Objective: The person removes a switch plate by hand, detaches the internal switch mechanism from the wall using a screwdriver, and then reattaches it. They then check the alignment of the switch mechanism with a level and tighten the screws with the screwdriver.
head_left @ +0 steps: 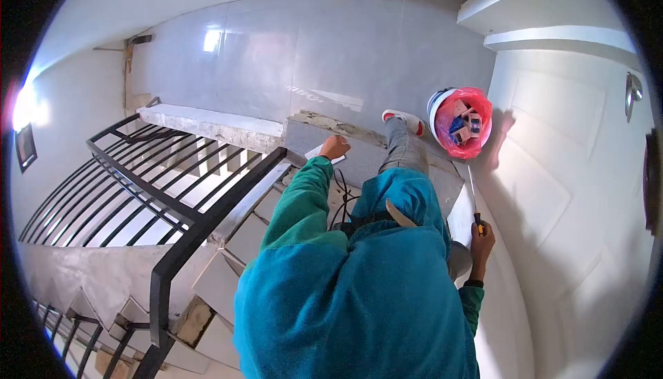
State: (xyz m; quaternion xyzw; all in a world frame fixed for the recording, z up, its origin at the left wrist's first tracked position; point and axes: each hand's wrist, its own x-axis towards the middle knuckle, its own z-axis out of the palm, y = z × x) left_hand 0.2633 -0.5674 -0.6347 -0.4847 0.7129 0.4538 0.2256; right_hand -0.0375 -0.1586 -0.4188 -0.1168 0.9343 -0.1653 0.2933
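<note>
My right hand (482, 242), low on the right side by the white wall, is wrapped round a screwdriver (478, 221) with a black and yellow handle. Its long thin shaft points up towards the bucket. My left hand (334, 148) is closed above the grey step (362, 158). A flat white piece (315, 152) shows right beside and under its fingers; I cannot tell whether the hand grips it. Black cable (343, 196) hangs in loops just below that hand, close to my body.
A bucket (434, 106) lined with a red plastic bag (478, 146) holds several small boxes, near my foot (407, 120). A black metal railing (200, 227) runs along the stairs on the left. A white door (552, 130) stands at the right. Broken plaster edges the step.
</note>
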